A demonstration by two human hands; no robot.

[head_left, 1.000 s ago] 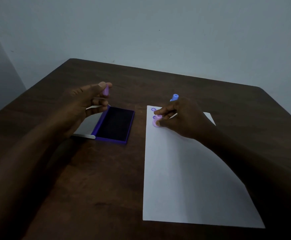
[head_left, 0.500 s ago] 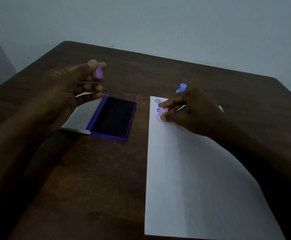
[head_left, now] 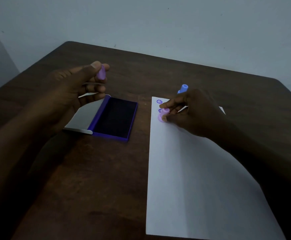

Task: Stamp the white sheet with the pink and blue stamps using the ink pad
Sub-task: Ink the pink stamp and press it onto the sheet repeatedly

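Observation:
A white sheet lies on the right half of the dark wooden table. My right hand pinches a pink stamp that stands pressed on the sheet near its far left corner. Two purple prints show just beyond it, the nearer one partly hidden. A blue stamp pokes out behind my right hand. My left hand hovers above the open ink pad, holding a small pink cap between thumb and fingers.
The ink pad's grey lid lies folded open to the left of its dark pad. The table ends at a pale wall at the back, with rounded corners.
The view shifted slightly. The pink stamp stays pressed at the same spot below the prints. My left hand with the cap stays raised over the ink pad.

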